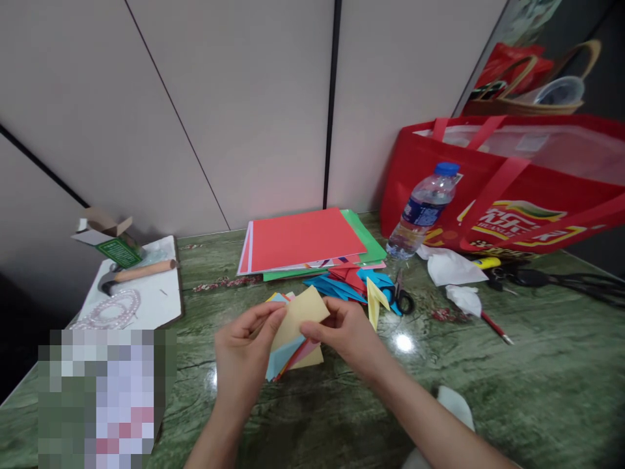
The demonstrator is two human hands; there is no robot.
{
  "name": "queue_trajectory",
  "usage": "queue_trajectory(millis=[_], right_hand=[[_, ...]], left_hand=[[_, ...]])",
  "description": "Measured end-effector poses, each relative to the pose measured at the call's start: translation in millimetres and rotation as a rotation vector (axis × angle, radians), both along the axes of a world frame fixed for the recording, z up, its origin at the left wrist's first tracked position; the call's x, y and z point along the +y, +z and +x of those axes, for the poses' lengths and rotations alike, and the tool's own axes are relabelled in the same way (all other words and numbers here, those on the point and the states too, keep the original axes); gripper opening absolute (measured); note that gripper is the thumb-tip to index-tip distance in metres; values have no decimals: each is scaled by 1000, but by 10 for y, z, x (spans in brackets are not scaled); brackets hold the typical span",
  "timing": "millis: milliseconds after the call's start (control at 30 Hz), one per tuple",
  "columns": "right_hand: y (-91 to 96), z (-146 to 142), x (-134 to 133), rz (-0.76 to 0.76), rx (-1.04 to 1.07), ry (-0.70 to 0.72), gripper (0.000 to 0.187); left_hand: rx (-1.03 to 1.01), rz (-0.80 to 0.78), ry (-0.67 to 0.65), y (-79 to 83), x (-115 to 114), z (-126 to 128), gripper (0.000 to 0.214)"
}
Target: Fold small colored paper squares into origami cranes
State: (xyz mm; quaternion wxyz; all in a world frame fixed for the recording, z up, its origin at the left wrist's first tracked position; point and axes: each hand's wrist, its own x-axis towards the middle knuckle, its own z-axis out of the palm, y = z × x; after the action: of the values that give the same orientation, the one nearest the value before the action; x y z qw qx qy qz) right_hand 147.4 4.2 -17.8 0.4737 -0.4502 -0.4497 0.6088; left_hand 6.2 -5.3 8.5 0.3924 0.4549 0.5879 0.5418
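Observation:
Both of my hands hold a small stack of coloured paper squares just above the green marbled table. The top sheet is pale yellow; light blue and pink sheets show underneath. My left hand pinches the stack's left edge with thumb and fingers closed on it. My right hand grips the right side, thumb on top. Just beyond lie blue and red paper pieces, a folded yellow piece and black-handled scissors.
A pile of large coloured sheets, red on top, lies at the back. A water bottle leans on a red bag. White tissues and a pen lie right. A hammer, beads and box sit left.

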Motion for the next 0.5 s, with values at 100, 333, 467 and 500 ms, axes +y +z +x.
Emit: queue_trajectory(millis=[100, 333, 467, 500], right_hand=[[-22, 6, 9, -1, 15, -9, 24], [-46, 16, -12, -7, 26, -82, 24], [-42, 16, -3, -30, 48, -92, 23], [-45, 15, 2, -42, 59, -102, 24]], left_hand=[[-70, -38, -12, -35, 14, -9, 8], [-116, -44, 6, -64, 15, -9, 12], [-120, -28, 21, -75, 31, -31, 12], [-128, -22, 27, -83, 39, -39, 13]])
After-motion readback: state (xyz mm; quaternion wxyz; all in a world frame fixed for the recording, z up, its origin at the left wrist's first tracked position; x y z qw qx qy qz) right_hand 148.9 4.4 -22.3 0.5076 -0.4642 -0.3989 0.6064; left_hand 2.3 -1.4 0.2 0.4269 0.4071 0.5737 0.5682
